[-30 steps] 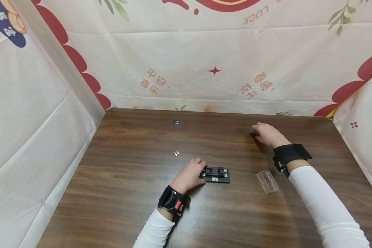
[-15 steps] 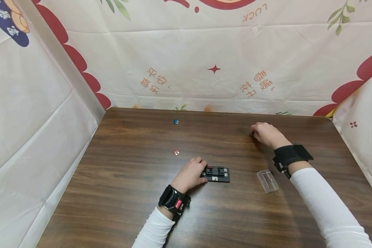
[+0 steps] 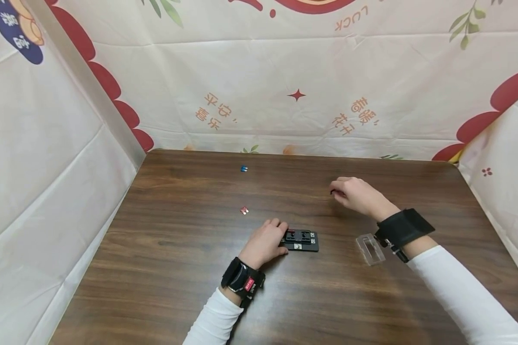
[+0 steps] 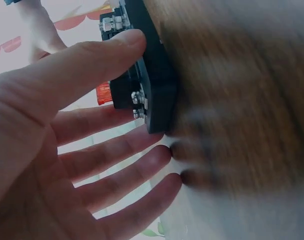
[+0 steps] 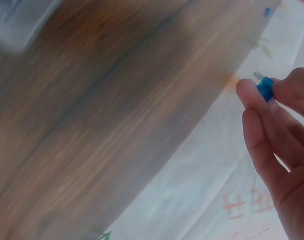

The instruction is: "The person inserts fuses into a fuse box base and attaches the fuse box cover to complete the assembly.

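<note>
blk block (image 3: pixel 303 241): red pc (image 4: pixel 103 93) in | LH (image 3: pixel 262 244) grips blk block | RH (image 3: pixel 357 194): blue pc (image 5: pixel 265 89)

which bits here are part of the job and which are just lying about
Part of the job:
black block, held by the left hand
blue piece, pinched in the right hand

Just lying about, in neither hand:
red piece
other blue piece
clear cover
These three may well belong with the block too.
</note>
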Demonstrator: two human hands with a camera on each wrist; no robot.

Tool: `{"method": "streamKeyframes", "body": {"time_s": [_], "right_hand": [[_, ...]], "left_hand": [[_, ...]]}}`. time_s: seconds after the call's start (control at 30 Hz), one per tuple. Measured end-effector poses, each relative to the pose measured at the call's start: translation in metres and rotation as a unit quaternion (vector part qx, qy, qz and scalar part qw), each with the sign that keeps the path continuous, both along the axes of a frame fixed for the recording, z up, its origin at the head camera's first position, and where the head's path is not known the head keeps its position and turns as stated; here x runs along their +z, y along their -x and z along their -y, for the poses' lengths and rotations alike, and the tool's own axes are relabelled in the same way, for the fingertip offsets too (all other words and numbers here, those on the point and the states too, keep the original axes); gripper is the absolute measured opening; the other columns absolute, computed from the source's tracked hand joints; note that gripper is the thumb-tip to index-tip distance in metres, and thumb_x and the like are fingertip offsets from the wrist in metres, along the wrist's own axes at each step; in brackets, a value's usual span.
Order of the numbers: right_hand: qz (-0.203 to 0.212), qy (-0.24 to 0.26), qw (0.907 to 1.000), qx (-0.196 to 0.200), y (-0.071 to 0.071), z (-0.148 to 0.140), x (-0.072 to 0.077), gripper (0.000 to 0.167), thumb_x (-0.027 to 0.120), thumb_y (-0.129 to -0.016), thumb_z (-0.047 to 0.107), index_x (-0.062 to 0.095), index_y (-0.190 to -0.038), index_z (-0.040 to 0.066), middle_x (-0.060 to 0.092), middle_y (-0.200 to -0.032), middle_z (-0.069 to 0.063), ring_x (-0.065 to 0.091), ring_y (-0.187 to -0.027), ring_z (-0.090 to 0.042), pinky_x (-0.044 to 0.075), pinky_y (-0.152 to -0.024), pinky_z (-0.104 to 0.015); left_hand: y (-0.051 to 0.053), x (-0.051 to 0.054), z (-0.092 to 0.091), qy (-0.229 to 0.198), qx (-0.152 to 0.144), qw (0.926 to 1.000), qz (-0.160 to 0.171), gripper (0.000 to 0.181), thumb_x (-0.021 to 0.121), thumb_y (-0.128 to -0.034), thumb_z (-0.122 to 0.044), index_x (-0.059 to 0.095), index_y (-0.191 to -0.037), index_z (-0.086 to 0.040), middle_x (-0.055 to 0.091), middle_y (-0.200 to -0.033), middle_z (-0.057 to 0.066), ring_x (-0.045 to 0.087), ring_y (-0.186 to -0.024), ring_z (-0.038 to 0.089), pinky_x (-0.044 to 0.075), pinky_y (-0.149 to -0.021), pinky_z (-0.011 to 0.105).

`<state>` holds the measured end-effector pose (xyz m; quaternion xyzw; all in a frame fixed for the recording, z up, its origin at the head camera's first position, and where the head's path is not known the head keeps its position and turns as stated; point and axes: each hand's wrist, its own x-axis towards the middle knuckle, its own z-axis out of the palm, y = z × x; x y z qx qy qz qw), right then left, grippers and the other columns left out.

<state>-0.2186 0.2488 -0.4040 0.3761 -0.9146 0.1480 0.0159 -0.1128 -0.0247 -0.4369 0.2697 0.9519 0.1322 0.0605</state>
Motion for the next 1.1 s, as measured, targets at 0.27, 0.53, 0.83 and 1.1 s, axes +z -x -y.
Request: {"method": "streamKeyframes", "body": {"time_s": [0.27, 0.53, 0.83, 1.1], "right_hand": [[0.010, 0.003, 0.9989, 0.046, -0.020, 0.020, 0.005, 0.010, 0.068, -0.084, -0.005, 0.066, -0.089, 0.004, 0.059, -0.083, -0.002, 0.059, -0.070, -0.014, 0.049, -0.059, -0.031], [0.055, 0.046, 0.9936, 0.087, -0.036, 0.034, 0.003, 0.011, 0.067, -0.087, -0.003, 0.069, -0.096, 0.002, 0.064, -0.089, -0.004, 0.062, -0.077, -0.013, 0.051, -0.062, -0.029], [0.094, 0.063, 0.9859, 0.123, -0.045, 0.040, -0.001, 0.017, 0.067, -0.087, -0.004, 0.071, -0.103, -0.001, 0.062, -0.091, -0.004, 0.060, -0.076, -0.009, 0.052, -0.062, -0.028], [0.105, 0.072, 0.9811, 0.146, -0.054, 0.051, -0.006, 0.018, 0.068, -0.086, -0.004, 0.071, -0.103, -0.001, 0.062, -0.092, -0.004, 0.058, -0.075, -0.007, 0.050, -0.062, -0.024]], "left_hand": [[-0.002, 0.001, 0.000, 0.004, 0.001, 1.0000, -0.002, 0.048, 0.082, -0.0764, -0.030, 0.062, -0.115, -0.009, 0.059, -0.103, 0.004, 0.054, -0.091, 0.018, 0.050, -0.076, 0.030], [-0.002, 0.001, 0.001, 0.000, 0.008, 0.9999, -0.007, 0.043, 0.082, -0.0760, -0.021, 0.063, -0.113, -0.010, 0.059, -0.102, 0.005, 0.056, -0.092, 0.021, 0.052, -0.070, 0.033], [-0.001, 0.001, 0.000, 0.000, 0.010, 0.9999, -0.003, 0.043, 0.083, -0.0760, -0.021, 0.063, -0.112, -0.010, 0.059, -0.101, 0.005, 0.056, -0.092, 0.021, 0.052, -0.069, 0.034], [0.000, 0.002, 0.001, 0.003, 0.013, 0.9999, 0.011, 0.041, 0.083, -0.0768, -0.023, 0.063, -0.110, -0.011, 0.059, -0.099, 0.004, 0.056, -0.091, 0.021, 0.051, -0.067, 0.033]]}}
